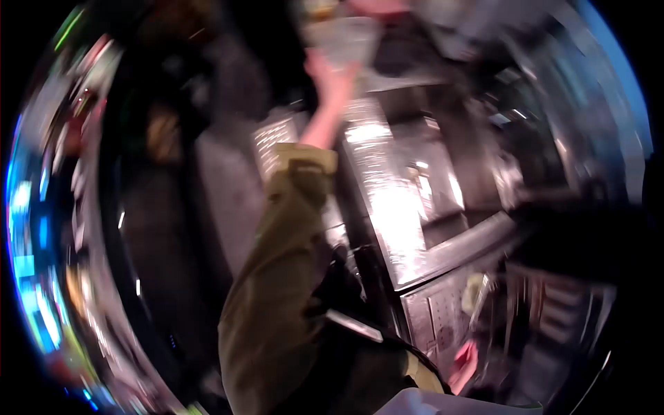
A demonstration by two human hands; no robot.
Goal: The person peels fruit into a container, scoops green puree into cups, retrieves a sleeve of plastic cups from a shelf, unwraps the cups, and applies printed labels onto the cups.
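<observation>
My left hand [334, 79] reaches far forward at the top middle, beyond an olive sleeve [280, 249]. It grips a pale, translucent container [354, 40], smeared by motion, so its exact kind does not show. My right hand [463, 366] is low at the lower right, beside the metal counter. Blur hides how its fingers are set, and I make out nothing in it. A pale yellowish object [474, 293] lies on the counter just beyond that hand.
A shiny metal counter with a sink basin [443, 166] runs along the right. A perforated light panel [275, 142] is left of my forearm. Something pink [379, 7] shows at the top edge. Bright blurred shapes fill the far left.
</observation>
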